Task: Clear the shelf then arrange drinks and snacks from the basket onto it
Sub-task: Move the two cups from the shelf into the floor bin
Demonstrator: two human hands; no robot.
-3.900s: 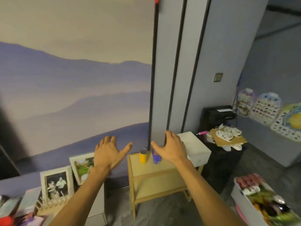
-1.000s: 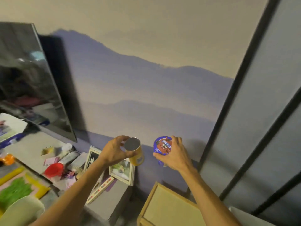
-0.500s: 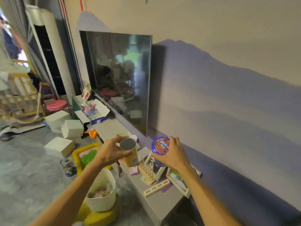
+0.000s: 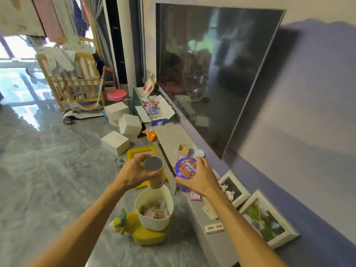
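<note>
Since we turned away from shelf, now out of view, left hand (image 4: 133, 175) grips yellow can (image 4: 155, 179), right hand (image 4: 202, 182) grips blue snack cup (image 4: 185, 169), both just above white basket (image 4: 154, 222); shelf probably cleared, set-down next.

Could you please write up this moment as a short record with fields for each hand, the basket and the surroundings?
Left hand: grips the yellow can by its side
Right hand: grips the blue-lidded cup
Basket: white, low beside the grey cabinet, packets inside
Cabinet top: two framed photos, small clutter
Wall: dark television
Shelf: not in view
</note>
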